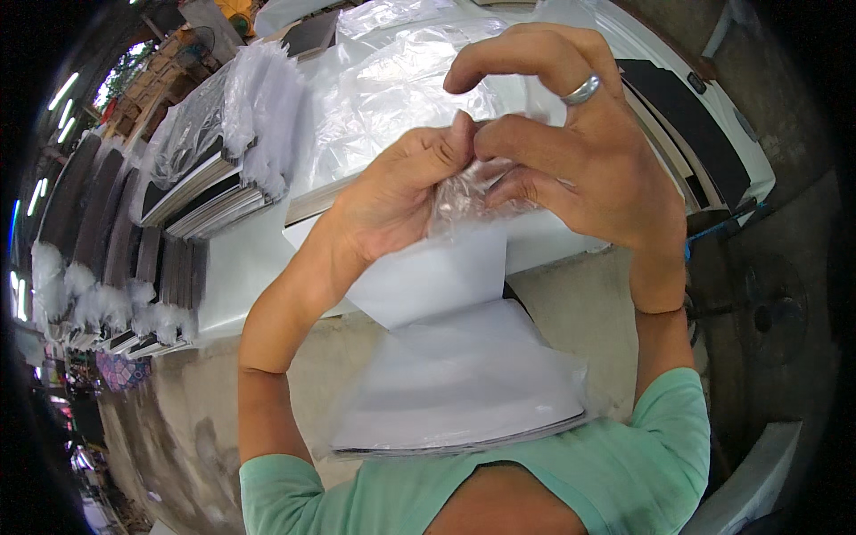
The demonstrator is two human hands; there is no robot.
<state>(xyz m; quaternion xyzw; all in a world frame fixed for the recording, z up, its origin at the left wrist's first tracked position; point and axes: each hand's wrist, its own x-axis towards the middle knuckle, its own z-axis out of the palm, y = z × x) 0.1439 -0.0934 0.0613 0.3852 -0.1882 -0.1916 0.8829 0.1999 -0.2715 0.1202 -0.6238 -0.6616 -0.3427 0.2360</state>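
Crumpled clear plastic film point(464, 201) is bunched between my two hands above the table's near edge. My left hand point(401, 183) is closed on it, thumb pointing up. From the right, my right hand point(584, 147), with a silver ring point(582, 90), pinches the film with thumb and forefinger; its upper fingers curve over, apart from it. The fingertips of both hands meet. Below, a stack of white sheets in a clear plastic sleeve point(455, 379) leans against my green shirt. A plain white sheet point(437, 276) shows between that stack and my hands.
Plastic-wrapped stacks of dark-covered boards point(192, 192) stand at the table's left. More dark stacks point(98, 209) line up farther left. Loose clear plastic sheets point(383, 89) spread over the far middle. Black and tan boards point(691, 134) lie at the right edge. A fan point(762, 312) stands at lower right.
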